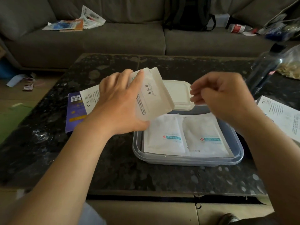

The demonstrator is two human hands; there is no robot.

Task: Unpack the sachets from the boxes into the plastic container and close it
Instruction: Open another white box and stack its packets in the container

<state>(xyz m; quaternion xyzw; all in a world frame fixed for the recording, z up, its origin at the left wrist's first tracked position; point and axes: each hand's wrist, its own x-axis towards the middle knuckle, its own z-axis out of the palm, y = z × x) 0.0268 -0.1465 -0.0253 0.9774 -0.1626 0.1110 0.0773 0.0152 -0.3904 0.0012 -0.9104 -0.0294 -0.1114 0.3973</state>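
Left hand (118, 101) grips sachet stack (151, 93) over plastic container (186, 160).
Stack tilted; two sachets (167, 135) lie flat inside. Right hand (222, 98) blurred, fingers curled; grip cannot be told.

left hand (118, 101): grips white sachets (152, 93) above container (186, 161)
right hand (224, 98): blurred, fingers curled, near lid (177, 91)
container: two flat sachets (165, 137) inside

Dark speckled table (113, 168). Borne on it: clear container (186, 161) at centre, white lid (177, 93) just behind, flattened purple box (76, 111) left, bottle (263, 69) and printed leaflet (282, 116) right.
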